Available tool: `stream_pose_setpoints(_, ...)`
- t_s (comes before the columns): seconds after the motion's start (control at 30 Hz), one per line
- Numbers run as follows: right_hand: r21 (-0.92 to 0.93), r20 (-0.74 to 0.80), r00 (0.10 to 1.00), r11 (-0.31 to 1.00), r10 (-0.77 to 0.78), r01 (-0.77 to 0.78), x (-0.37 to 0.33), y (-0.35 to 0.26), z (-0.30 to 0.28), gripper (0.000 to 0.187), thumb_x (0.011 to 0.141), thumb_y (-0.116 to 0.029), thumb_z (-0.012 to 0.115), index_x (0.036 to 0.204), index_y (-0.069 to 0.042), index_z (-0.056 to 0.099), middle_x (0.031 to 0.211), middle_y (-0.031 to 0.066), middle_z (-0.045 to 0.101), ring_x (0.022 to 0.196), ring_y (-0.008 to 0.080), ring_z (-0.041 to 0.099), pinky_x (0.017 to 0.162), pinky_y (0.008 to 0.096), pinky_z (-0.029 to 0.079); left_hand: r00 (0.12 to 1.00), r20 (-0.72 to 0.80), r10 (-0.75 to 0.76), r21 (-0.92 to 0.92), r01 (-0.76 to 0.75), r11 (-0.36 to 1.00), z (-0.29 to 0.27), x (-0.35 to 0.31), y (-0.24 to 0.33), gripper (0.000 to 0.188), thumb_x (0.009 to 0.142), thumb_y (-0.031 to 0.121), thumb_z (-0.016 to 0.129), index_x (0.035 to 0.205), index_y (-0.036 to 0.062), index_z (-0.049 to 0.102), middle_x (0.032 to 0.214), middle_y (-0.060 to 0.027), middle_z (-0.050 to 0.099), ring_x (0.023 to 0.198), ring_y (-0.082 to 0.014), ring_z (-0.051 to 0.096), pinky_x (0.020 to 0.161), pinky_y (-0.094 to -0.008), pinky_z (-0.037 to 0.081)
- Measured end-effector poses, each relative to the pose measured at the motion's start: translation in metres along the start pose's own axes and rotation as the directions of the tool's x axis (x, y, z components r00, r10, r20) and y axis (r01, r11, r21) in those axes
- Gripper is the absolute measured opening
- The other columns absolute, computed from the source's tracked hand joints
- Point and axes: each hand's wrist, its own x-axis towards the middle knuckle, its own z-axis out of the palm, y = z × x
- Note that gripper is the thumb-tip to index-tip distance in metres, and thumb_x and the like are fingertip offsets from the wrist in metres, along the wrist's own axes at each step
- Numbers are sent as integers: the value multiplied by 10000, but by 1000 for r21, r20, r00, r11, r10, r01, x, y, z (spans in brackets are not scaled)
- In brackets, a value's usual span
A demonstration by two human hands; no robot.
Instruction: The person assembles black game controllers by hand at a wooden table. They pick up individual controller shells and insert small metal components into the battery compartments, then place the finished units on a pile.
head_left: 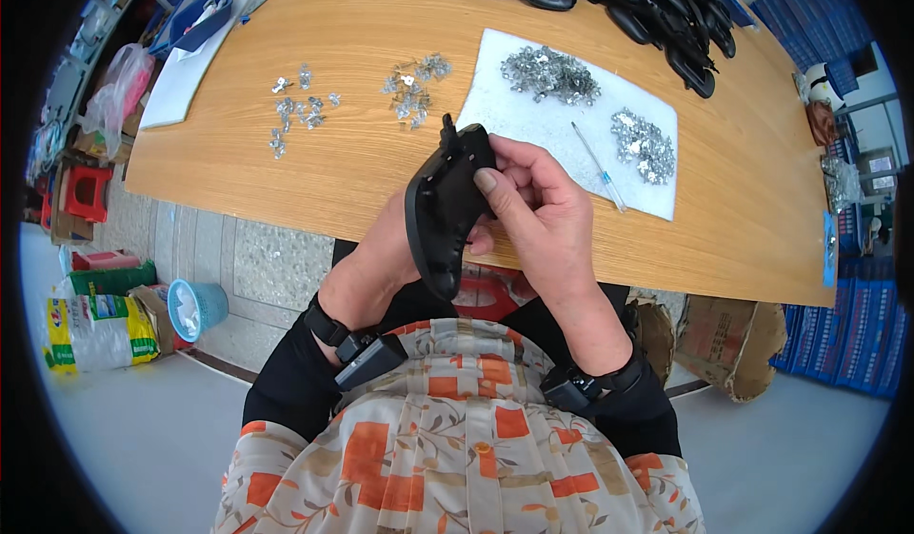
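A black plastic game controller shell (446,215) is held up over the near edge of the table, tilted, its hollow inner side partly showing. My left hand (383,239) grips it from behind; most of those fingers are hidden by the shell. With thumb and fingertips, my right hand (550,215) pinches the shell's upper right end. Just beyond, on a white foam sheet (533,139), lie two heaps of small shiny parts (550,74) and a thin pen-like tool (600,168). More small clear and silvery parts (409,91) are scattered on the wood left of the sheet.
Many black controller shells (638,10) are piled at the table's far right. A blue tray (200,20) and white foam piece (186,82) sit at its far left. A blue basket (197,310) stands on the floor at left, cardboard boxes (728,344) under the table at right.
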Motion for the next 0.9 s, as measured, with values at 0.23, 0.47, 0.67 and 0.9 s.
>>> stream_pose_setpoints(0.23,54,-51,995,995,84,-82,0,3,2,277,978,-54,625,1240,19,574,746,27,614,586,85,651,459,211,509,996,76,37,-294,-13,956,-2,6,-15,472,838,11,744,1278,19,573,1006,-43,669,896,-125,642,734,-272,555)
stream_pose_setpoints(0.47,107,-50,992,988,114,-108,-3,-2,-22,242,1005,-96,597,1232,-14,602,843,-2,616,730,16,539,631,181,454,925,360,124,-609,132,782,-6,18,-2,410,943,120,651,1329,47,534,1218,-104,634,996,-219,686,705,-297,534)
stream_pose_setpoints(0.67,-400,118,954,867,-275,299,-18,-11,-40,265,918,-78,694,1170,-6,654,906,60,651,739,66,578,666,212,461,926,369,78,-707,225,671,-6,25,-14,461,1008,304,574,1393,59,503,1335,-132,607,1065,-274,672,792,-341,553)
stream_pose_setpoints(0.9,-668,319,752,426,-577,610,-22,-27,-18,503,689,-144,852,1144,-41,665,1048,116,658,931,317,656,799,402,536,982,-80,-173,-508,109,854,34,29,11,455,1054,362,424,1371,44,496,1340,-166,571,1188,-280,594,982,-406,523)
